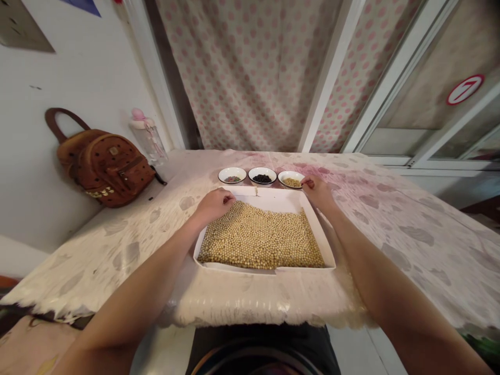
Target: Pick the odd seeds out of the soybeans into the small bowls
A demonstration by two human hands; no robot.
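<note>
A shallow white tray (pixel 330 258) on the table holds a broad layer of pale yellow soybeans (pixel 265 237), with bare white floor along its far side. My left hand (pixel 216 204) is over the tray's far left corner, fingers curled together beside the beans; what they hold, if anything, is hidden. Fingertips of my right hand (pixel 317 191) are pinched at the right edge of a small white bowl (pixel 282 175) of yellowish beans. I cannot make out anything between them. Next to it stand a bowl (pixel 250 171) of black beans and a bowl (pixel 221 173) of small reddish-green pieces.
A patterned cloth (pixel 390 219) covers the table. Against the left wall lean a brown backpack (pixel 113 166) and a clear bottle (pixel 150 138) with a pink top. Beyond the far edge hang dotted curtains (pixel 250 73), with a white-framed sliding door (pixel 414 130) at right.
</note>
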